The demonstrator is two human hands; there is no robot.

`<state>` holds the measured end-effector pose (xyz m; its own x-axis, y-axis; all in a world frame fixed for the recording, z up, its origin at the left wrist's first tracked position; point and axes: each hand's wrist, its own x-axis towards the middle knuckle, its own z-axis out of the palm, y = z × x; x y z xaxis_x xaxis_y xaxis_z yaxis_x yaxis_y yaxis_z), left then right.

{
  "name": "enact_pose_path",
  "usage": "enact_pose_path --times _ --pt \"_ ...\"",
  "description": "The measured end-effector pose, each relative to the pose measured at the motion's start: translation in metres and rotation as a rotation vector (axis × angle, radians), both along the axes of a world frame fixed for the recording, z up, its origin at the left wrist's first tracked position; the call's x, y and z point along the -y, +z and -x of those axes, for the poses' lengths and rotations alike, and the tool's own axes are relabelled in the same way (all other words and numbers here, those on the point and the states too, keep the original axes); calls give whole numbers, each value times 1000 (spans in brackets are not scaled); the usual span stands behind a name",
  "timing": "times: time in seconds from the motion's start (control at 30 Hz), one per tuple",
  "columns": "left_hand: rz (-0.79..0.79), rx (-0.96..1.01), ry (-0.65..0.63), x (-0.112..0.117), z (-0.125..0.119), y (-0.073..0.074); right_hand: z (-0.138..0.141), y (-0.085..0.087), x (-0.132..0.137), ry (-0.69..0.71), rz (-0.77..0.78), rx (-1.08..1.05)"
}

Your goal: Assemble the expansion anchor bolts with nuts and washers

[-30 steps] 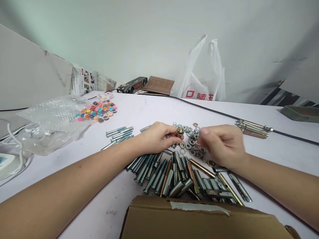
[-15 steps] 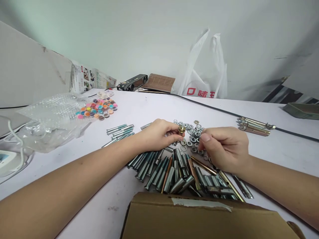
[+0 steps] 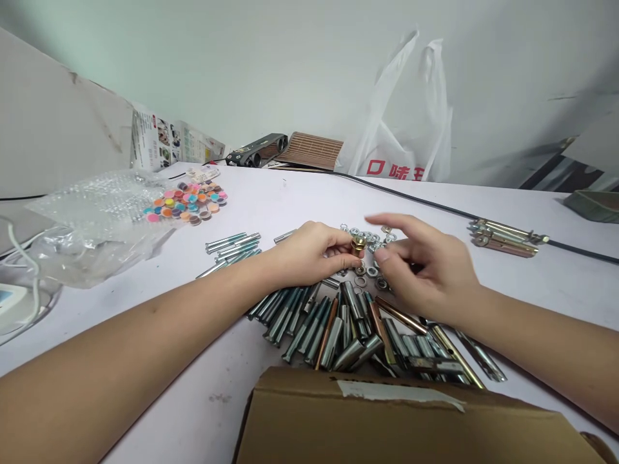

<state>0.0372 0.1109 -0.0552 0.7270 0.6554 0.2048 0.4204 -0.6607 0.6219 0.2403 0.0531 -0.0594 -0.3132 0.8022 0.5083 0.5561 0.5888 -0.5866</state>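
Bolt (image 3: 358,243) — shank hidden in left hand (image 3: 309,258).

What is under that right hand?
Beside the right hand, small silver nuts and washers show on the white table; whatever lies beneath its palm is covered.

Your way forward is blocked by nuts and washers (image 3: 370,240); the sleeve pile (image 3: 338,325) and cardboard box (image 3: 401,422) crowd near you; bare table (image 3: 300,200) beyond.
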Motion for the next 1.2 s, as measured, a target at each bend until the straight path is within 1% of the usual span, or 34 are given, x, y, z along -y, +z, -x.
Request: enact_pose_path --times 0.07,0.1,0.17,0.23,0.3,0.5,0.63,0.73,0.8,0.9,0.97,1.03,1.13,1.2 --pt "-27 -14 -3 0 0 0 1 -1 -3 59 79 45" --pt "-22 -17 -3 0 0 0 1 -2 -5 78 84 51" --pt "15 -11 -11 1 -1 0 -1 -3 -6 89 6 28" --pt "46 -2 -17 2 -2 0 -3 -4 -6 75 -87 4" --pt "51 4 -11 2 -2 0 -4 -5 -6 73 -131 17" --pt "38 8 6 1 0 0 -5 -12 -11 42 -106 103" --pt "-5 -15 -13 3 0 1 -4 -10 -13 -14 -109 177" --pt "-101 -37 -18 4 -1 0 -3 -7 -10 -28 -136 228" --pt "-194 -48 -16 4 -1 -1 -2 -4 -9 -45 -144 260" --pt "-418 -39 -31 2 0 -3 -2 1 -6 -49 -128 279" --pt "-596 38 -41 0 1 -5 -2 5 -4 -47 -132 266" --pt "-734 134 -33 -1 1 -7 -1 7 -2 -56 -154 241" --pt "-827 184 -23 -2 1 -8 2 12 2 -74 -183 230" --pt "-806 166 -22 -2 1 -8 2 20 2 -89 -130 209"
